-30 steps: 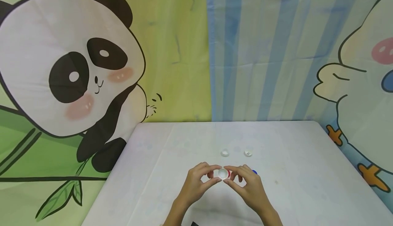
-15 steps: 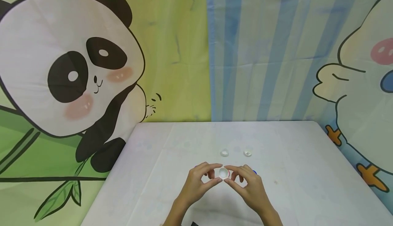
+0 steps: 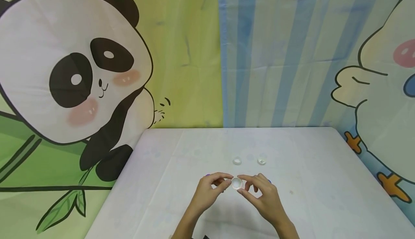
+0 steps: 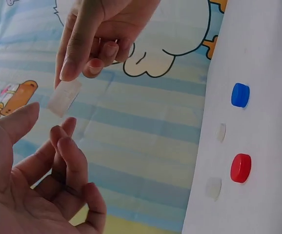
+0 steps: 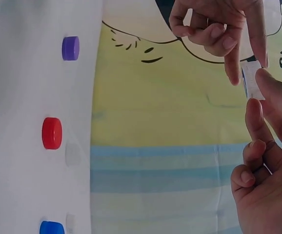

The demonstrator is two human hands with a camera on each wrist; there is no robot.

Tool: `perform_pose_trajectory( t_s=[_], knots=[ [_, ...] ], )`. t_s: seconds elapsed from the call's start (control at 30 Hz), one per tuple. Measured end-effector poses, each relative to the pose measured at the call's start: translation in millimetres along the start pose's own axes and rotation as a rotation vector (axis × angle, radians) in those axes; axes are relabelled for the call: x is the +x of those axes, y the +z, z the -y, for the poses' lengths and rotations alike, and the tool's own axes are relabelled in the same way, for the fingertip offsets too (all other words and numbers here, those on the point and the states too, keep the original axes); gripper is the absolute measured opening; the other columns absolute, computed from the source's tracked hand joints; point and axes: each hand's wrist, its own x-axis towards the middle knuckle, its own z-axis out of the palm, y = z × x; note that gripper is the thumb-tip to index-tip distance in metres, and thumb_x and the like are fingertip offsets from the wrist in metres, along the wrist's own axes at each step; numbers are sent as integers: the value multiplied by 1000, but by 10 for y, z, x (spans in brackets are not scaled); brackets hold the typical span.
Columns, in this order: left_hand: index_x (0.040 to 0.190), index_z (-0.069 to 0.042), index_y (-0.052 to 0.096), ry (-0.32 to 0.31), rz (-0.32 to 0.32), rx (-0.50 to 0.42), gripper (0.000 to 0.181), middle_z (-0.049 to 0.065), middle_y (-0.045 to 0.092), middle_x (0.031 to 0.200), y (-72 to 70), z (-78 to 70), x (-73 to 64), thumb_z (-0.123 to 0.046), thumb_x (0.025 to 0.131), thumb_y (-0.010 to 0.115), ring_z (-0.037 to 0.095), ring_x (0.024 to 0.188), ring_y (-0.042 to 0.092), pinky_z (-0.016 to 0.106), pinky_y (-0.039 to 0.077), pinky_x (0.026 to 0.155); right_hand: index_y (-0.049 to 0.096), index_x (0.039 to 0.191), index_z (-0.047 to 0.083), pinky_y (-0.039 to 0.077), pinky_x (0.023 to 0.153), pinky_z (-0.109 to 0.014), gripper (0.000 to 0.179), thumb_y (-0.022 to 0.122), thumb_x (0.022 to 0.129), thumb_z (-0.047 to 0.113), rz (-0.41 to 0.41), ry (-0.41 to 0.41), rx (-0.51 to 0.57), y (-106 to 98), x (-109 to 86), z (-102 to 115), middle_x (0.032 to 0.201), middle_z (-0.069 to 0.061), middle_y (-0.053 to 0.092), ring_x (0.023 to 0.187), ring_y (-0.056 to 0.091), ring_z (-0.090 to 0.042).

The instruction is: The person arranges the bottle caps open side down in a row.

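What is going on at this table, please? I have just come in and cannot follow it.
A person's right hand is holding a white bottle cap up above a white table, pinched between thumb and finger. The left hand is close beside it, but does not seem to grip it. On the table are a purple cap, a red cap, a blue cap and two whitish caps.
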Motion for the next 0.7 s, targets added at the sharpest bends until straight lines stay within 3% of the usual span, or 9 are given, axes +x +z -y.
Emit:
perform_pose_trajectory(
  t_s=[0.07,0.17,0.33,0.57,0.7],
  knots=[
    [97,-22,67,-68,26,-38,24,-7,64,81,-7,5,8,-40,85,57,14,71,57,26,46,62,65,105,21,31,60,-11,39,77,68,15,-9,-18,-7,7,-3,-7,73,19,51,68,38,2],
    [95,-19,68,-117,66,-82,24,-6,65,86,-5,14,21,-39,85,58,15,72,57,26,46,63,66,103,19,30,60,-9,41,78,65,11,-25,-47,-6,22,-9,-22,72,18,51,68,38,3],
    [91,-20,69,-141,82,-111,22,-4,66,86,9,38,30,-39,83,61,12,77,57,28,46,66,67,100,14,27,60,-6,42,79,61,6,-36,-68,12,45,-14,-48,69,16,52,66,37,2],
    [89,-20,70,-165,75,-103,23,-6,66,88,15,59,40,-40,81,63,11,82,59,29,47,69,66,103,17,29,58,-8,43,79,63,8,-25,-74,18,42,-18,-70,72,18,52,67,37,3],
    [89,-16,71,-164,67,-96,23,-4,66,85,22,70,57,-37,80,65,10,76,58,27,47,64,64,106,20,30,57,-9,44,78,65,12,-10,-59,9,48,-32,-101,73,20,51,68,39,2]
  ],
)
